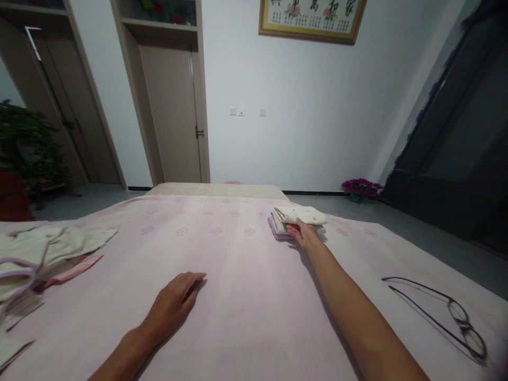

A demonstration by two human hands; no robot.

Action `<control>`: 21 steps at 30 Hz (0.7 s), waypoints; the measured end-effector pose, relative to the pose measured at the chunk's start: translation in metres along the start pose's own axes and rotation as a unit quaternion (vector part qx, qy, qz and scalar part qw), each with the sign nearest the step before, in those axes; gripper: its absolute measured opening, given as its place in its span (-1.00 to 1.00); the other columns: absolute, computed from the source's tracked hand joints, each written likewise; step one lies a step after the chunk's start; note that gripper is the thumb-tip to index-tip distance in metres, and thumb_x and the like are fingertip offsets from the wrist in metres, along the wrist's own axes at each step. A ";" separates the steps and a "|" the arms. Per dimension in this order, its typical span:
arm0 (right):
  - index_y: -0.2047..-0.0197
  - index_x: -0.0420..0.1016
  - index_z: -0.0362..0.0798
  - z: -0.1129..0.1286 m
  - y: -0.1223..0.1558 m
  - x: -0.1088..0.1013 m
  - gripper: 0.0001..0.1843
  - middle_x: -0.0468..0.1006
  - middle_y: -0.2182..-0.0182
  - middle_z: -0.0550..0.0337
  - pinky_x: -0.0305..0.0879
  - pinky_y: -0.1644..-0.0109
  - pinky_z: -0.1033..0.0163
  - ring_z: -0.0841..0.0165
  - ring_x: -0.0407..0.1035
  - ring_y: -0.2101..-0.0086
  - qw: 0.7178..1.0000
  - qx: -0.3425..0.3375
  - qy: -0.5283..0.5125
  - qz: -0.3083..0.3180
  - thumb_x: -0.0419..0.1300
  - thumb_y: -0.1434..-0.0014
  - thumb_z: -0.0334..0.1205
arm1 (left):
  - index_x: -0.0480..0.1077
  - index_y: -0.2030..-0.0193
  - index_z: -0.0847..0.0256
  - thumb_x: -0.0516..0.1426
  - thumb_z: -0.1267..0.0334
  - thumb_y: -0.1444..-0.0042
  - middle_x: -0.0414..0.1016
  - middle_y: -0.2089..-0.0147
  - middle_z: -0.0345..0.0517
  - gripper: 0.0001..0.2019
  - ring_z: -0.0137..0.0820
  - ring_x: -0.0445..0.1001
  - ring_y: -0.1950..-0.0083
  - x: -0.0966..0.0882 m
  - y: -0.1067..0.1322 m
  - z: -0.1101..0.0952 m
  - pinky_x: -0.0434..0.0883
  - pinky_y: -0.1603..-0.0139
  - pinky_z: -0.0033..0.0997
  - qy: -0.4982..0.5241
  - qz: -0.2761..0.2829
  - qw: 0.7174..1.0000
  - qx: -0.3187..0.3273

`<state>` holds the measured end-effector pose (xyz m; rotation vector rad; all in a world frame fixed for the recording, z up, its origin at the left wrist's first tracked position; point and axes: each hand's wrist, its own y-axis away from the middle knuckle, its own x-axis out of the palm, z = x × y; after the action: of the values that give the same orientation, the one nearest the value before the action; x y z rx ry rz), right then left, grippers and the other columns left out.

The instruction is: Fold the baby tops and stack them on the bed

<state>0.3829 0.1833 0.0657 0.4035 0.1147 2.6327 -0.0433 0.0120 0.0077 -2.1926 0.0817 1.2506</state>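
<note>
Toward the far right of the bed lies a small stack of folded cloths. On its top rests a cream folded cloth with a faint pattern. My right hand reaches out to it, with the thumb and fingers closed at the cream cloth's near edge; the fingertips are partly hidden. My left hand rests on the pink sheet, fingers stretched out, holding nothing. A loose heap of cream, pink and lilac-edged clothes spreads along the left side, apart from my left hand.
Black-framed eyeglasses lie unfolded at the right, beside my right forearm. A beige padded edge borders the bed's far end. Beyond stand a closed door, purple flowers on the floor, and a green plant at left.
</note>
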 end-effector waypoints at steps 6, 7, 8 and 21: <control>0.38 0.47 -0.12 0.000 0.029 -0.008 -0.75 0.31 0.72 0.34 0.10 0.68 0.41 0.47 0.17 0.72 0.988 -0.070 0.134 0.030 0.18 -0.17 -0.10 | 0.46 0.01 0.04 0.02 0.25 -0.32 0.56 0.00 -0.12 -0.78 -0.33 0.53 -0.02 -0.003 -0.002 -0.003 0.48 -0.06 -0.33 0.019 0.025 1.000 0.001; 0.37 0.49 -0.10 0.005 0.030 -0.007 -0.73 0.33 0.71 0.33 0.14 0.64 0.39 0.45 0.20 0.69 0.984 -0.098 0.148 0.020 0.16 -0.18 -0.07 | 0.46 0.02 0.04 0.02 0.26 -0.32 0.56 0.01 -0.12 -0.78 -0.34 0.52 -0.01 -0.004 -0.002 -0.003 0.48 -0.06 -0.34 0.021 0.028 0.999 0.002; 0.35 0.51 -0.09 0.011 0.031 -0.006 -0.70 0.38 0.68 0.30 0.22 0.56 0.35 0.41 0.27 0.63 0.976 -0.139 0.171 0.004 0.13 -0.20 -0.03 | 0.47 0.02 0.04 0.02 0.27 -0.32 0.56 0.00 -0.11 -0.78 -0.34 0.52 -0.01 -0.005 -0.002 -0.003 0.47 -0.06 -0.34 0.023 0.030 0.999 0.003; -0.07 0.44 -0.01 -0.002 -0.007 0.005 -0.64 0.27 -0.33 0.06 -0.35 -0.43 -0.15 0.25 -0.12 -0.39 0.881 -0.260 0.388 0.075 0.27 -0.20 -0.25 | 0.49 0.08 0.04 0.01 0.31 -0.28 0.56 0.01 -0.09 -0.77 -0.30 0.52 -0.01 -0.004 -0.003 -0.003 0.48 -0.05 -0.30 0.023 0.033 0.999 0.008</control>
<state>0.3813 0.1918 0.0642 -0.8611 -0.3795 2.6640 -0.0422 0.0122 0.0135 -2.2214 0.1824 1.2307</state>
